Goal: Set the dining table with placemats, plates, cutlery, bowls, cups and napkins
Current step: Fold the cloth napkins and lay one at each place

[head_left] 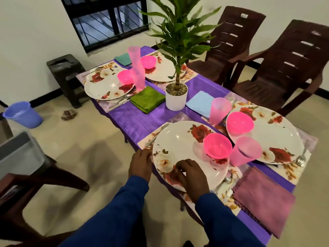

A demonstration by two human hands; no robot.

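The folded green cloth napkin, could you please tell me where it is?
The folded green cloth napkin lies mid-table in the head view, left of the white plant pot, beside the far-left floral plate.

Four floral plates (pixel 188 148), four pink bowls (pixel 217 146), four pink cups (pixel 244 151), four napkins (pixel 263 200), one potted plant (pixel 176 96), two chairs (pixel 288 68).

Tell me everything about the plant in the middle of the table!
The plant has one thin, upright stem and lots of long, pointy green leaves spreading out at the top. It grows from a round white pot, smooth-looking and filled to the top with small pebbles. The pot stands upright on the purple tablecloth, between a green napkin and a light blue napkin.
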